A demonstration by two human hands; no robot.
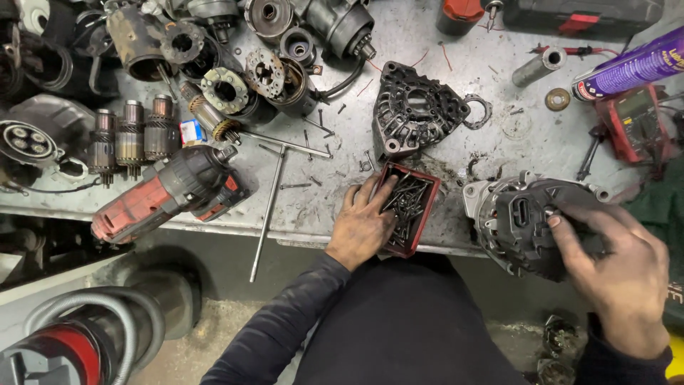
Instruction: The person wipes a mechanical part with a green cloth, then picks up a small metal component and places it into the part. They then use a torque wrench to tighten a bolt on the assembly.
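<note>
Looks like the fastener-picking stage: left hand [362, 227] digs open-fingered in the red screw tray [425, 214] at the bench edge, right hand [618, 274] grips the alternator [524, 221] beside it, so next needs one screw pinched out.

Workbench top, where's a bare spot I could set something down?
Barest patch: between the black housing and the purple spray can. A smaller gap lies between the T-handle wrench and the left hand. The upper left is crowded with motor parts.
</note>
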